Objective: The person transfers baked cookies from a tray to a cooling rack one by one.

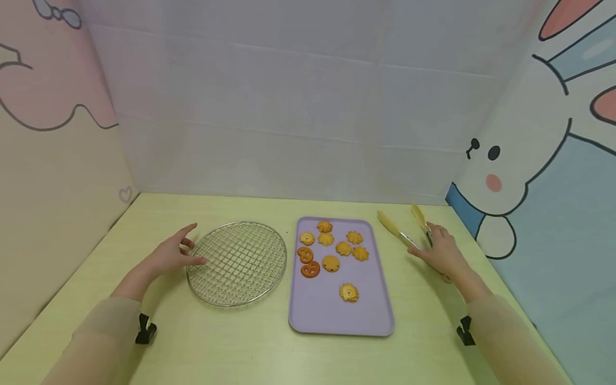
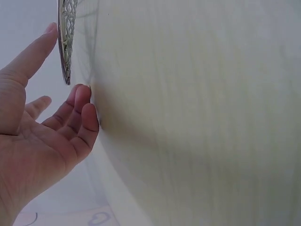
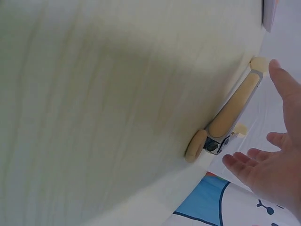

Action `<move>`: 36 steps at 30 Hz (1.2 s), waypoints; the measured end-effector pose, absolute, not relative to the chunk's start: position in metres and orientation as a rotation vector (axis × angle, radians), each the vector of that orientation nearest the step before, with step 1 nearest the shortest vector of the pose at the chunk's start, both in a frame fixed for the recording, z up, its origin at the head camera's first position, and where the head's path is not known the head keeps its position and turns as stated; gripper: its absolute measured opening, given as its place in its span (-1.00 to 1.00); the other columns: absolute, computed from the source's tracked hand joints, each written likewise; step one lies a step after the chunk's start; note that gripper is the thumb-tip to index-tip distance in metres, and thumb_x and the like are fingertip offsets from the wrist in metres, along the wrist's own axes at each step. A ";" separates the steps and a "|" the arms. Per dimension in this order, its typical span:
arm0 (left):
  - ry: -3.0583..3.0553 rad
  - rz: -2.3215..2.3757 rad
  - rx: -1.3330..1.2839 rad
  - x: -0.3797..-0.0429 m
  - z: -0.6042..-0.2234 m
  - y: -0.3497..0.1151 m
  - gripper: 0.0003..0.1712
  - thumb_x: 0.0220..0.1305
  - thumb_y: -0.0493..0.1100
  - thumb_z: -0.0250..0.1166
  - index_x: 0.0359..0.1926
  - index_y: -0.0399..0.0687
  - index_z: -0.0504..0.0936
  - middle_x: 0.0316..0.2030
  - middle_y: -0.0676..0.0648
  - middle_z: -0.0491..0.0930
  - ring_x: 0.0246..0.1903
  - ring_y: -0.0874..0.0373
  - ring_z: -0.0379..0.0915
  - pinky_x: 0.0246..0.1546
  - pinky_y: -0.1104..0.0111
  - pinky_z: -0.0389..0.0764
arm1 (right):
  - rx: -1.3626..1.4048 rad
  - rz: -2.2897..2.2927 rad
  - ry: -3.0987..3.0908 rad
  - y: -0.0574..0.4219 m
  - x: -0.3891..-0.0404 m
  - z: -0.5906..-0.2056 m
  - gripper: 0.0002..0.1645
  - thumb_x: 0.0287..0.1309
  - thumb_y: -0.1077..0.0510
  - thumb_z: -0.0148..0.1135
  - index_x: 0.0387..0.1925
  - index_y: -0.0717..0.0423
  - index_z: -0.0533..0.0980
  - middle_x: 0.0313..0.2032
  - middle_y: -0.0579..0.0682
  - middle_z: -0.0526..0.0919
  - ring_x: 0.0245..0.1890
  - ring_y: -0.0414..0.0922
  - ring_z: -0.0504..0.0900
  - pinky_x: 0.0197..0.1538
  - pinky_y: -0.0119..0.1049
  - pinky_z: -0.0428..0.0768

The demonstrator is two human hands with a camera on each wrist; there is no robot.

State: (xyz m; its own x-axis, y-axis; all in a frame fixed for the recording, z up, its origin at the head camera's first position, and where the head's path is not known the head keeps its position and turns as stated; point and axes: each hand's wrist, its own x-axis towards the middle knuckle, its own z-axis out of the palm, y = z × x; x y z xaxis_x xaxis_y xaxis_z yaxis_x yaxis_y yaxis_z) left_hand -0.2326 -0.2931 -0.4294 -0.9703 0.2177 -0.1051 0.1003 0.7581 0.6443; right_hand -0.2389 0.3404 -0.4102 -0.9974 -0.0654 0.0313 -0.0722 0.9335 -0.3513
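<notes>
A round wire rack [image 1: 237, 263] lies on the left side of the table. My left hand [image 1: 170, 255] is at its left rim, thumb at the edge and fingers loosely bent; in the left wrist view the thumb of this hand [image 2: 37, 108] meets or nearly meets the rack [image 2: 67, 42]. Tongs [image 1: 408, 240] with yellow tips lie on the right. Over them my right hand [image 1: 443, 251] hovers with relaxed, spread fingers. From the right wrist, the tongs [image 3: 235, 104] show a gap from the hand [image 3: 273, 160], which grips nothing.
Between the hands lies a purple tray [image 1: 320, 315]. It holds several cookies [image 1: 330, 263] and two pretzel-shaped ones [image 1: 310, 269], mostly towards the far end. A white wall sheet [image 1: 289, 117] rises behind the table, and printed side panels [image 1: 563, 214] stand at both sides.
</notes>
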 end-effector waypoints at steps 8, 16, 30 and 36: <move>2.588 1.169 0.311 -0.237 -0.430 -0.295 0.17 0.06 -0.05 0.43 0.46 -0.26 -0.16 -0.14 -0.30 0.46 -0.22 0.01 0.42 -0.39 0.33 0.48 | 0.018 0.523 -3.184 0.342 -0.246 -0.422 0.34 0.00 -0.30 0.30 0.32 0.61 -0.17 0.10 0.71 0.12 0.06 0.60 0.17 0.06 0.33 0.27; 2.401 1.301 0.288 -0.241 -0.436 -0.304 0.10 0.07 -0.19 0.41 0.46 -0.22 -0.12 -0.23 -0.16 0.46 -0.23 0.18 0.38 -0.27 0.43 0.44 | -0.158 0.479 -3.211 0.340 -0.258 -0.431 0.40 -0.02 -0.42 0.21 0.32 0.60 -0.18 0.15 0.65 0.09 0.12 0.53 0.13 -0.01 0.37 0.28; 2.282 1.432 0.283 -0.235 -0.436 -0.309 0.05 0.12 -0.23 0.37 0.45 -0.23 -0.12 -0.23 -0.13 0.40 -0.25 0.23 0.37 -0.20 0.47 0.44 | -0.258 0.531 -3.172 0.339 -0.267 -0.435 0.31 0.00 -0.44 0.17 0.27 0.60 -0.01 0.11 0.61 0.10 0.09 0.47 0.16 -0.05 0.33 0.31; 2.281 1.483 0.295 -0.236 -0.438 -0.308 0.03 0.12 -0.25 0.37 0.45 -0.23 -0.09 -0.22 -0.14 0.37 -0.24 0.23 0.34 -0.21 0.48 0.46 | -0.202 0.600 -3.124 0.346 -0.266 -0.437 0.28 0.01 -0.39 0.21 0.27 0.62 0.01 0.07 0.60 0.15 0.04 0.46 0.20 0.00 0.27 0.33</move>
